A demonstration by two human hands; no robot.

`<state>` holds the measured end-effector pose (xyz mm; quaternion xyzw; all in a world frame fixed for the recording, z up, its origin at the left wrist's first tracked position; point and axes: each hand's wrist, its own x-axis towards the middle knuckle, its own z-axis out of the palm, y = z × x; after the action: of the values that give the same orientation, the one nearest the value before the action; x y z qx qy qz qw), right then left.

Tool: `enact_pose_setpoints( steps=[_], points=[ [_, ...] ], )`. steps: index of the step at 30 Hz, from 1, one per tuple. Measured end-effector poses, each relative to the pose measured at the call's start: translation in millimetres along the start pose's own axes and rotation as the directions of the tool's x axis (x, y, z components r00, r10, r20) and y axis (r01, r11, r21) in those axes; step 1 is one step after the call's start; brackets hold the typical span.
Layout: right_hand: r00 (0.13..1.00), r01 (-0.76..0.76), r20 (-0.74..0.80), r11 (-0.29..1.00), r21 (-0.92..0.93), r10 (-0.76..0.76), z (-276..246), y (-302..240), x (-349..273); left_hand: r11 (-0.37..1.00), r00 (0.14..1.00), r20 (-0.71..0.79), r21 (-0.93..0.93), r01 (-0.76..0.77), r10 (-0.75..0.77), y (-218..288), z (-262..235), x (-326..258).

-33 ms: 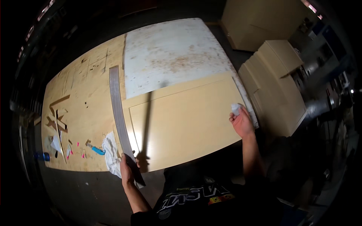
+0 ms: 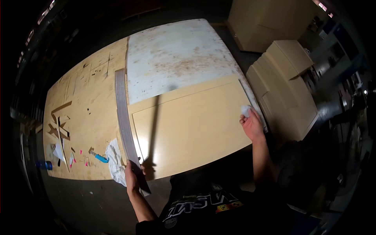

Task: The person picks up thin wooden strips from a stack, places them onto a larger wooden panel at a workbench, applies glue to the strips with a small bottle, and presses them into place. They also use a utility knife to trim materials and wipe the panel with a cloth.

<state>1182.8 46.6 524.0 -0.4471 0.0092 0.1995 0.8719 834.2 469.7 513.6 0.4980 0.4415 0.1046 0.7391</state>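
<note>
- The left hand grips the near end of a long grey strip, its fingers wrapped around the strip's edge and pressed together on it
- The strip lies lengthwise on the counter, running away from the person along the left edge of a pale yellow panel; its near end sticks out past the counter's front edge
- The right hand rests at the panel's right edge, its fingers curled around a small white wad, pinching it against the panel's rim
- The pale yellow panel lies flat on the counter in front of the person, with a shallow recessed frame line inside its border and a dark, narrow shadow across its left part
- Behind the panel lies a white, stained board, touching the panel's far edge
- A crumpled white cloth lies just left of the strip, near the left hand
- A small blue tool lies beside the cloth, and small pink bits are scattered further left on the bare plywood
- Pale cabinets stand on the floor to the right of the counter, well apart from both hands
- The person's dark shirt with a printed front fills the lower edge of the view
</note>
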Motion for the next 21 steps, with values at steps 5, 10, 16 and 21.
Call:
enact_pose_setpoints(
  steps=[5,10,16,21],
  points=[
    [0.978,0.023,-0.198,0.977,-0.213,-0.066,-59,-23,69,0.987,1.0,-0.013,0.16,0.009,-0.007,7,42,-15],
    [0.973,-0.035,-0.223,0.908,-0.418,-0.065,-73,-23,122,0.973,0.999,-0.014,0.227,-0.045,0.049,-5,49,-30],
    [0.952,-0.117,-0.29,0.761,-0.638,-0.097,-72,-19,155,0.95,0.991,-0.024,0.287,-0.123,0.135,-13,58,-49],
    [0.952,-0.086,-0.261,0.68,-0.728,-0.159,-73,-11,167,0.946,0.983,-0.02,0.276,-0.169,0.181,-21,59,-54]
  ],
)
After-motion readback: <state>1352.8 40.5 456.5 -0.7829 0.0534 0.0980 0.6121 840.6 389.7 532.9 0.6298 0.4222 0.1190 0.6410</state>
